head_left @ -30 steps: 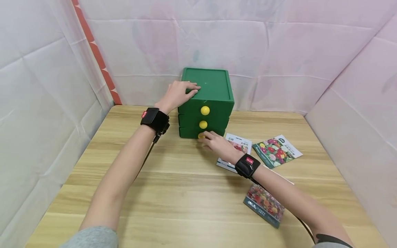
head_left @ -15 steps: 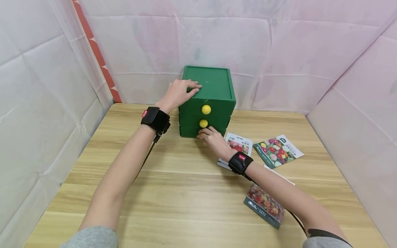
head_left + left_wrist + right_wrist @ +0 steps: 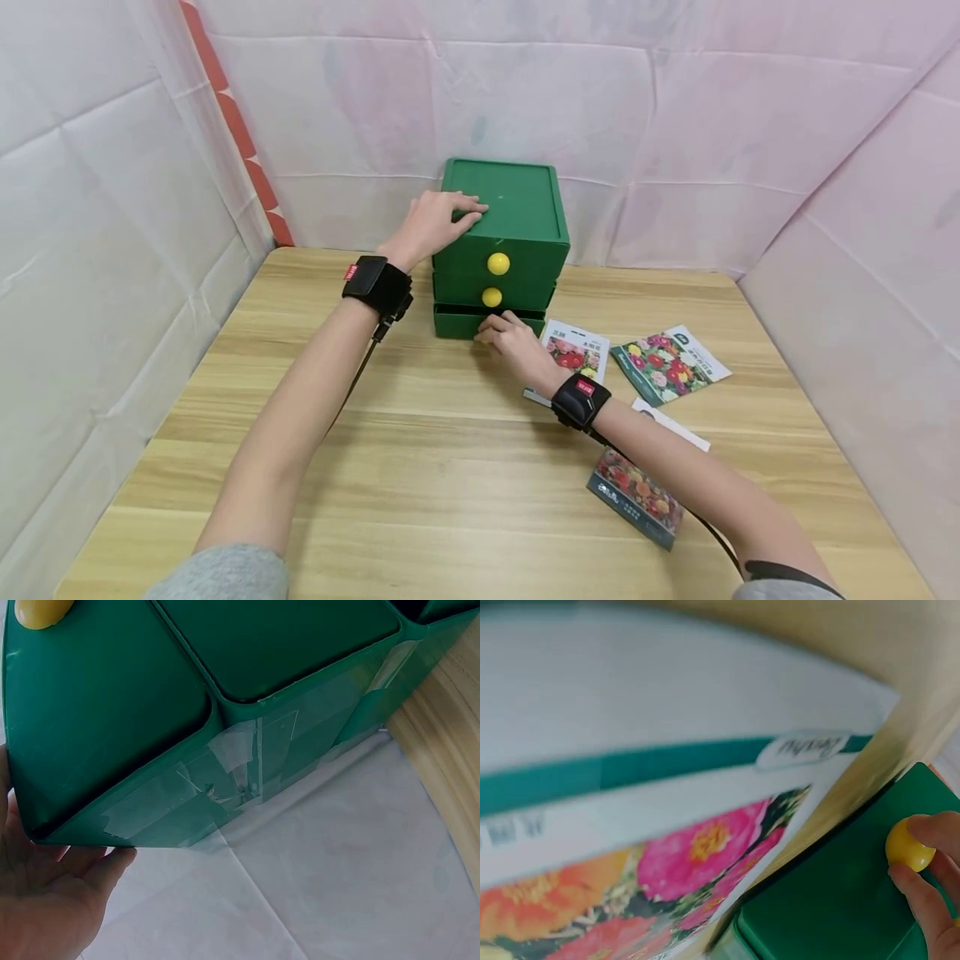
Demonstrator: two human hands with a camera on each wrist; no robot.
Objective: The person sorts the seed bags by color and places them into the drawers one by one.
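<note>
- Right grip (image 3: pixel 506 335) pinches the bottom knob (image 3: pixel 907 846) of the chest (image 3: pixel 502 242); fingers could slip off it.
- Left grip (image 3: pixel 431 223) rests spread atop the chest; a loosened press could let the chest slide forward.

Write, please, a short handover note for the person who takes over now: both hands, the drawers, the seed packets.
Left hand: rests on the top of the green drawer box, steadying it.
Right hand: pinches the yellow knob of the bottom drawer.
Done: the bottom drawer is out by a small gap; the two upper drawers are closed.
Seed packets: on the table, to the right of the box, none inside yet.
Left: probably pull the drawer fully open, then load the packets.
</note>
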